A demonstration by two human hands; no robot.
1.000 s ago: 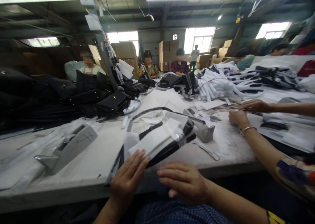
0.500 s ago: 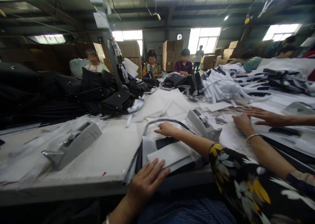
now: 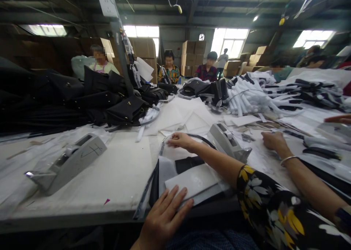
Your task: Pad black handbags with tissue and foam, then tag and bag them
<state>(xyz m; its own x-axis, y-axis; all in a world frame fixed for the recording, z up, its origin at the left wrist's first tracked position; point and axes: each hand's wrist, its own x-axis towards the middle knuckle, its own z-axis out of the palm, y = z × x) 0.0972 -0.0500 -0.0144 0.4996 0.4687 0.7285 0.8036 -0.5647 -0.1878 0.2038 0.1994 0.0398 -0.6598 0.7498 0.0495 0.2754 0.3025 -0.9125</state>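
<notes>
My left hand [image 3: 164, 217] lies flat, fingers spread, on a white-wrapped black piece [image 3: 193, 182] at the table's near edge. My right hand [image 3: 179, 140], on a flower-patterned sleeve, reaches forward over the table. Its fingers are pinched on the far bend of a thin dark strap in clear plastic [image 3: 153, 176], which loops from the wrapped piece. A grey tape dispenser [image 3: 227, 142] stands just right of that hand.
A second tape dispenser [image 3: 68, 162] sits at the left. Black handbags [image 3: 109, 100] are piled at the back left and white wrapped straps [image 3: 246, 96] at the back right. A co-worker's hand with a bangle [image 3: 274, 140] rests at the right. Several people sit across the table.
My right hand left the near edge and reached forward to the strap's far bend, where it now pinches. My left hand stayed flat on the wrapped piece. The co-worker's hands shifted right.
</notes>
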